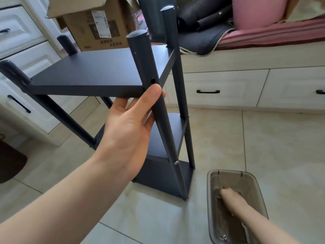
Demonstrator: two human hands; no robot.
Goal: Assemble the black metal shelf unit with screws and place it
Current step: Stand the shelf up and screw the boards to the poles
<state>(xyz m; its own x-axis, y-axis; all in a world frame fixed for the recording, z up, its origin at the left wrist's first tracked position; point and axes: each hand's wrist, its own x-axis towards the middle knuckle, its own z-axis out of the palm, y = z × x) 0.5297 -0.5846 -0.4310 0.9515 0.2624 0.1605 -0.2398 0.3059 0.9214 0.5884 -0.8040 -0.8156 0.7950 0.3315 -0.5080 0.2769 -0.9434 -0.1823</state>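
Note:
The black metal shelf unit (98, 71) stands on the tiled floor, with a top shelf, a middle shelf and a bottom shelf between round poles. My left hand (130, 131) grips the near front pole (140, 55) just under the top shelf, thumb on the pole below an empty screw hole (153, 81). Lower on that pole a silver screw head (176, 162) sticks out. My right hand (230, 196) reaches down into a translucent grey container (209, 191) on the floor at the lower right. Its fingertips are down among small screws, and what they hold is hidden.
White cabinets with black handles (208, 91) line the back and left. An open cardboard box (98, 27) stands behind the shelf unit. Dark rolled fabric (202, 16) and a pink cushion (255, 11) lie on the bench. A dark mat (10, 161) is at the left edge.

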